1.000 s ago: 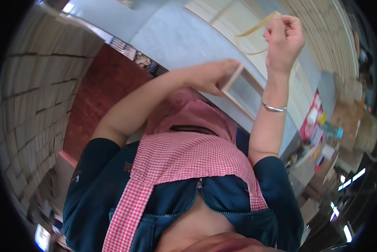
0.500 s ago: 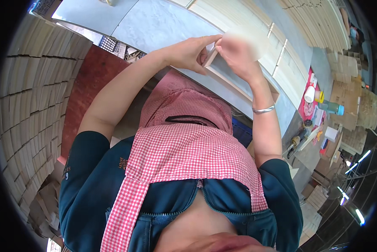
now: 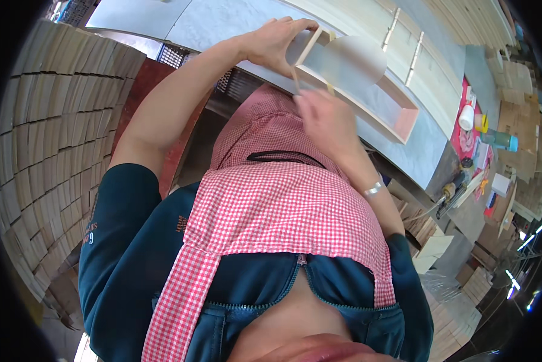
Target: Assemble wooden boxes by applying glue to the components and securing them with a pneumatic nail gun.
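On the table lies a long, shallow frame of pale wood (image 3: pixel 373 114) with a bare inside. My left hand (image 3: pixel 275 45) grips its left end, thumb on the near side and fingers over the far corner. My right hand (image 3: pixel 326 119), smeared by motion, is just in front of the frame's near side. Its fingers are pinched at the lower end of a thin tan band (image 3: pixel 295 81) that runs to the frame's near left corner. Another yellowish strip (image 3: pixel 331 88) crosses the frame near its left end. A round blur covers part of the frame's middle.
Pale wooden boards (image 3: pixel 431 78) lie beyond the frame on the grey-blue tabletop (image 3: pixel 223 24). Tall stacks of wooden pieces (image 3: pixel 47 120) stand at the left. A bottle with a blue cap (image 3: pixel 497 140), a white bottle (image 3: pixel 466 117) and tools are at the right.
My right hand has come from over the frame toward me, to its near side. The frame's inside now shows more, along with the yellowish strip. My left hand stays at the left end.
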The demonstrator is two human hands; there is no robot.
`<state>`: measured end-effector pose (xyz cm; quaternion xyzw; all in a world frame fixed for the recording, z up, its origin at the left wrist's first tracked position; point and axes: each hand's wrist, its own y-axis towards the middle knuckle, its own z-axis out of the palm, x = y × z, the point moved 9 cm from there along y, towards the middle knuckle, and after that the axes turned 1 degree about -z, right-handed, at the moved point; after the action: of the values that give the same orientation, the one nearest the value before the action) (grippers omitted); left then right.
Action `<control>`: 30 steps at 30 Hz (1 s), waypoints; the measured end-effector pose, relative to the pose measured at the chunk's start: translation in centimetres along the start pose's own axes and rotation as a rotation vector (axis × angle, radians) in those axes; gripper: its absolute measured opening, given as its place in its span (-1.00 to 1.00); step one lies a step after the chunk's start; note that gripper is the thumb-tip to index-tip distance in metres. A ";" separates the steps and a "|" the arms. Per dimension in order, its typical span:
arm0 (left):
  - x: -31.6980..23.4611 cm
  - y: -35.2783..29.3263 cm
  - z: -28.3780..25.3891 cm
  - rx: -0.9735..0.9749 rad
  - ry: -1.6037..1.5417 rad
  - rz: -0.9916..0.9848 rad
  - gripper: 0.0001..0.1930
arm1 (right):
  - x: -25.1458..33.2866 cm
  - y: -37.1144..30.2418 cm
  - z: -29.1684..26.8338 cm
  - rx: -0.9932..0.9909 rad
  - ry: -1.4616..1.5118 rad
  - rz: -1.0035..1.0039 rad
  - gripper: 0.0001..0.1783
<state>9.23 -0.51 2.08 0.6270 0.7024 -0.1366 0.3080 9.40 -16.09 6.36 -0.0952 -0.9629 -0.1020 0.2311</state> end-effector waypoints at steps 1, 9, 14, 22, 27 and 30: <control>-0.1 -0.1 -0.2 -0.015 0.011 0.018 0.14 | -2.1 -1.9 -1.6 0.012 0.100 0.084 -0.76; 1.2 -1.6 -0.4 0.047 -0.022 -0.084 0.12 | -15.9 -16.0 -12.9 -0.341 -0.089 0.556 -0.61; 0.8 -0.2 0.6 0.120 -0.028 -0.091 0.12 | -22.2 -12.6 -12.2 -0.236 0.079 0.471 -0.37; 1.3 -1.9 0.0 0.098 -0.086 -0.178 0.04 | -21.7 -12.8 -8.0 -0.283 0.281 0.271 -0.33; 1.4 -2.7 0.3 0.115 -0.363 -0.360 -0.20 | -21.1 -12.9 -8.8 -0.357 0.247 0.265 -0.33; 2.0 -2.9 1.2 0.077 -0.594 -0.552 -0.26 | -21.0 -12.7 -8.7 -0.344 0.243 0.262 -0.33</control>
<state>6.66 -0.10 -0.66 0.3591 0.7194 -0.4155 0.4254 28.54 -33.28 2.28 -0.2443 -0.8759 -0.2445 0.3366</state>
